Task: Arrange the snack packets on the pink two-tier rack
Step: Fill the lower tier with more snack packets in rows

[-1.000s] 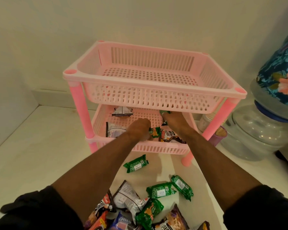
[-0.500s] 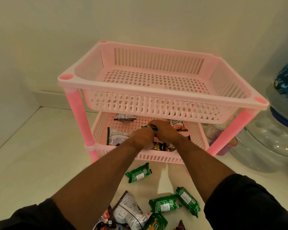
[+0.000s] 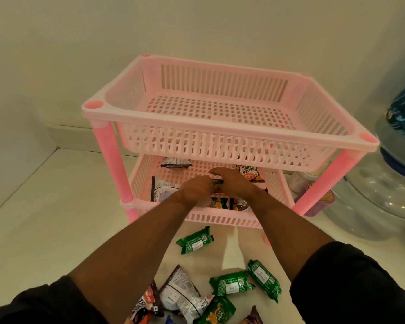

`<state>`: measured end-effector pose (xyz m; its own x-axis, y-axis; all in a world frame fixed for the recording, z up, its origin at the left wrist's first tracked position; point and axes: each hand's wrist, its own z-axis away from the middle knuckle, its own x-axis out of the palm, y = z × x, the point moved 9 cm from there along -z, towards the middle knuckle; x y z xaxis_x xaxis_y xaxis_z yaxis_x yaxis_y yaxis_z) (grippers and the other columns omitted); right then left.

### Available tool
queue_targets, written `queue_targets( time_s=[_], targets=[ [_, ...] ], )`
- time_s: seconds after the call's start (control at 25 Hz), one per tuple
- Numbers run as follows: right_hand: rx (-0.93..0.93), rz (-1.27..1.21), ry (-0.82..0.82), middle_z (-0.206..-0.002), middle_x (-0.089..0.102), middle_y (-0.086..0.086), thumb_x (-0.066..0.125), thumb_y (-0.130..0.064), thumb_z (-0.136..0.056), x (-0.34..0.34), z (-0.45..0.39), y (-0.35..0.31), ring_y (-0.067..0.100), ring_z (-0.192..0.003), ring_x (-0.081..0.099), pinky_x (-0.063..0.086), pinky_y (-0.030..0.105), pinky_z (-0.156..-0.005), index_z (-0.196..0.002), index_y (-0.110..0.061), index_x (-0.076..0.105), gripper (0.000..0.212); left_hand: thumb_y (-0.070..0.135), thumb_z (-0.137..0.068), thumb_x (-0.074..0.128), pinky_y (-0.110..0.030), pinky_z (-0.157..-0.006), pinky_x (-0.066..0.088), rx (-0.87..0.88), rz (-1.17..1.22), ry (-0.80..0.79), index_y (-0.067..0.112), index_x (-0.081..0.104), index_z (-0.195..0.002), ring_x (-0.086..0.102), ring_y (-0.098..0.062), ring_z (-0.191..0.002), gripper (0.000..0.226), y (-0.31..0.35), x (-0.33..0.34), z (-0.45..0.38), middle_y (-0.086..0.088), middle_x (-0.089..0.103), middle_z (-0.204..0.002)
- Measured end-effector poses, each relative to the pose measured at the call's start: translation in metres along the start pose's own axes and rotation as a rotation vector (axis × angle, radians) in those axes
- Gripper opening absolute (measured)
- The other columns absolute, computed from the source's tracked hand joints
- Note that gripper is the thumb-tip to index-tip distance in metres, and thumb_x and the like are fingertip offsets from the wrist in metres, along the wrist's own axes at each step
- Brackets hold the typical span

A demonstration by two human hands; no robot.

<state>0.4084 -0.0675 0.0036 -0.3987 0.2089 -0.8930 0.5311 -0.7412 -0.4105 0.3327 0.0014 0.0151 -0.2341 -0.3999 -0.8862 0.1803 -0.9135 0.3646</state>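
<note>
Here both hands reach into the lower tier of the pink slotted plastic rack [image 3: 229, 118]: the left hand [image 3: 197, 190] and right hand [image 3: 232, 181] meet, fingers pinched together on a small green snack packet [image 3: 218, 182] held between them. Other packets lie in that tier, and three green ones [image 3: 195, 240] rest on the pale floor in front.

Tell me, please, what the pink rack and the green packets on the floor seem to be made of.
The pink rack looks like moulded plastic with a matte finish: uniform colour, slotted walls, rounded tube legs. The green packets look like thin glossy plastic film, perhaps foil-lined: they crinkle, catch highlights, and have crimped ends. Neither material can be confirmed by sight alone.
</note>
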Motion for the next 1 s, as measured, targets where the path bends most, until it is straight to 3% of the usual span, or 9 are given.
queue_targets(
  time_s=[0.16, 0.24, 0.36, 0.56, 0.64, 0.76, 0.88, 1.0],
  targets=[
    [0.013, -0.044, 0.105, -0.148, 0.049, 0.0, 0.063, -0.014, -0.094, -0.024, 0.018, 0.007, 0.02, -0.135, 0.046, 0.038, 0.031, -0.11, -0.144, -0.022, 0.05, 0.052, 0.026, -0.084, 0.075, -0.033, -0.091, 0.052, 0.034, 0.026, 0.146, 0.019, 0.071, -0.108, 0.059, -0.017, -0.102, 0.026, -0.009, -0.021, 0.012, 0.003, 0.062, -0.11],
    [0.018, -0.085, 0.173, -0.146, 0.052, -0.001, 0.062, -0.014, -0.095, -0.036, 0.036, 0.01, 0.018, -0.133, 0.048, 0.038, 0.028, -0.106, -0.14, -0.022, 0.055, 0.046, 0.023, -0.088, 0.068, -0.035, -0.09, 0.054, 0.004, 0.179, 0.273, 0.021, 0.069, -0.104, 0.059, -0.016, -0.1, 0.016, -0.022, -0.033, 0.024, 0.003, 0.064, -0.111],
    [0.012, -0.167, 0.284, -0.14, 0.058, -0.002, 0.059, -0.013, -0.096, -0.051, 0.069, 0.009, 0.017, -0.127, 0.053, 0.04, 0.028, -0.107, -0.133, -0.02, 0.062, 0.037, 0.021, -0.091, 0.066, -0.033, -0.091, 0.053, -0.053, 0.332, 0.45, 0.022, 0.067, -0.11, 0.061, -0.014, -0.1, 0.019, -0.042, -0.042, 0.047, 0.005, 0.066, -0.114],
    [-0.077, -0.185, 0.509, -0.117, 0.066, -0.002, 0.055, -0.015, -0.098, -0.06, 0.144, -0.003, 0.012, -0.108, 0.058, 0.046, 0.025, -0.089, -0.121, -0.016, 0.067, 0.026, 0.031, -0.092, 0.063, -0.021, -0.074, 0.05, 0.111, 0.396, 0.682, 0.032, 0.063, -0.103, 0.058, -0.001, -0.084, 0.011, -0.031, -0.032, 0.104, 0.015, 0.059, -0.102],
    [-0.104, -0.124, 0.594, -0.106, 0.065, -0.002, 0.056, -0.015, -0.097, -0.057, 0.176, -0.005, 0.012, -0.099, 0.056, 0.045, 0.025, -0.081, -0.113, -0.016, 0.068, 0.02, 0.034, -0.09, 0.063, -0.016, -0.068, 0.044, 0.214, 0.312, 0.687, 0.031, 0.064, -0.101, 0.056, 0.0, -0.078, 0.011, -0.015, -0.013, 0.123, 0.016, 0.057, -0.094],
    [-0.098, -0.066, 0.611, -0.096, 0.067, -0.003, 0.061, -0.014, -0.094, -0.038, 0.213, -0.002, 0.014, -0.089, 0.058, 0.049, 0.029, -0.072, -0.102, -0.016, 0.071, 0.013, 0.036, -0.089, 0.062, -0.023, -0.067, 0.048, 0.246, 0.189, 0.582, 0.029, 0.067, -0.097, 0.058, -0.005, -0.079, 0.013, -0.002, 0.024, 0.131, 0.014, 0.063, -0.091],
    [-0.04, -0.03, 0.575, -0.095, 0.069, -0.005, 0.065, -0.014, -0.091, -0.008, 0.236, 0.013, 0.014, -0.086, 0.061, 0.049, 0.027, -0.069, -0.098, -0.018, 0.071, 0.009, 0.036, -0.088, 0.063, -0.033, -0.08, 0.055, 0.186, 0.079, 0.419, 0.027, 0.069, -0.111, 0.063, -0.015, -0.098, 0.025, -0.009, 0.061, 0.12, 0.008, 0.067, -0.108],
    [0.085, -0.013, 0.482, -0.099, 0.066, -0.007, 0.064, -0.022, -0.092, 0.026, 0.248, 0.039, 0.014, -0.091, 0.061, 0.047, 0.024, -0.073, -0.107, -0.022, 0.068, 0.015, 0.035, -0.089, 0.063, -0.038, -0.091, 0.053, 0.141, -0.066, 0.295, 0.023, 0.057, -0.132, 0.057, -0.02, -0.113, 0.046, -0.02, 0.092, 0.11, 0.002, 0.061, -0.126]
  ],
)
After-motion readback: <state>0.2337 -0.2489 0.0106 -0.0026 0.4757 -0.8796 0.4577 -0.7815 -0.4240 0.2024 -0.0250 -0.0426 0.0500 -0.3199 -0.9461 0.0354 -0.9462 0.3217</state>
